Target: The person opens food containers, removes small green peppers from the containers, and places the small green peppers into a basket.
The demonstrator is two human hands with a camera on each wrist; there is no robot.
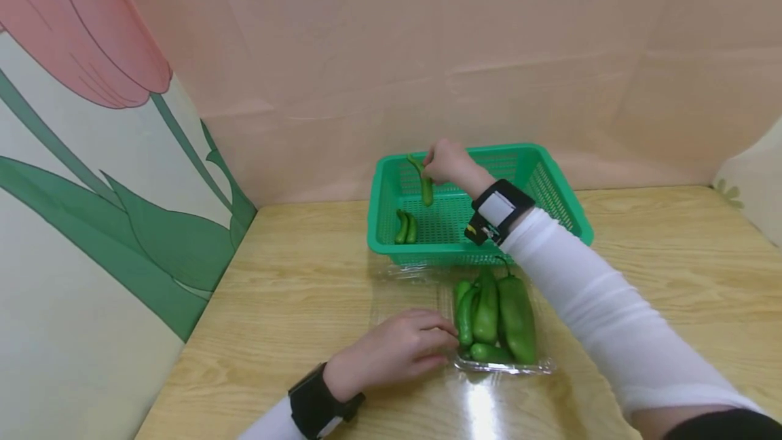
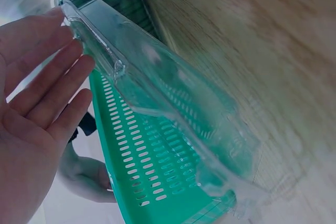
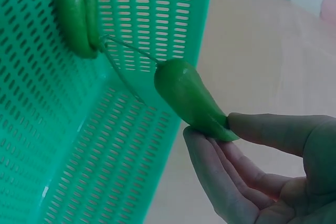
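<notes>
Over the left part of a green plastic basket (image 1: 476, 250), my right hand (image 1: 453, 163) pinches a green pepper (image 3: 184, 95) near one end between thumb and fingers. Two more green peppers (image 1: 406, 227) lie side by side inside the basket at its left. In front of it, a clear plastic container (image 1: 507, 368) holds several green peppers (image 1: 487, 307) of different sizes. My left hand (image 1: 394, 352) is at the container's left side, its fingertips at the edge. In the left wrist view those fingers (image 2: 58, 90) are nearly straight.
The container's clear lid (image 1: 406, 297) lies opened to the left, close to the basket's front. Everything stands on a wood-grain table (image 1: 293, 270). A pinkish covering (image 1: 342, 66) rises behind the basket, and a flower-printed panel (image 1: 110, 223) stands at the left.
</notes>
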